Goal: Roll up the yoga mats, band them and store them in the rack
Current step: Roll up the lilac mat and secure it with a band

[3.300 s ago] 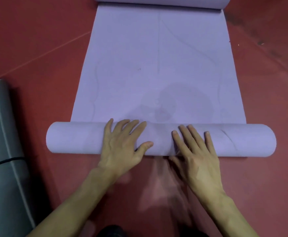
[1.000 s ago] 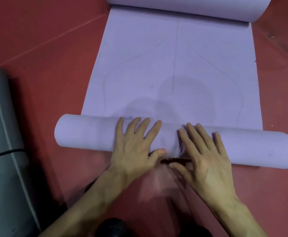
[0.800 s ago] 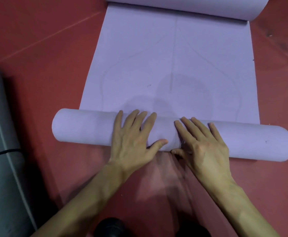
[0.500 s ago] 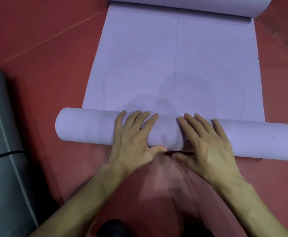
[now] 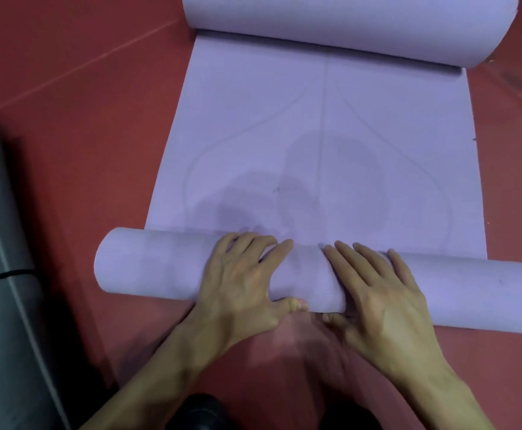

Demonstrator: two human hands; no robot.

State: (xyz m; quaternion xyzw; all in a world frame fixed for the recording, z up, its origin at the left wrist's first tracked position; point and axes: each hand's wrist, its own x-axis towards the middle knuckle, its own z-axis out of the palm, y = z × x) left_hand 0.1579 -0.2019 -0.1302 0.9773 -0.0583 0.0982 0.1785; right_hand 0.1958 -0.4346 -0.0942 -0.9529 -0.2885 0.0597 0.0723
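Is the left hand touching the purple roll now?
Touching. Head view: the left hand lies flat on the purple roll, fingers over its top, thumb against its near side.

Gym or yoga studio, I'd say: red sports floor (image 5: 82, 169) with seam lines (image 5: 98, 59), a lilac yoga mat (image 5: 331, 135) running away from the grip, and what looks like a grey rolled mat (image 5: 2, 330) with a black band (image 5: 5, 276) well left of the left hand (image 5: 244, 283).
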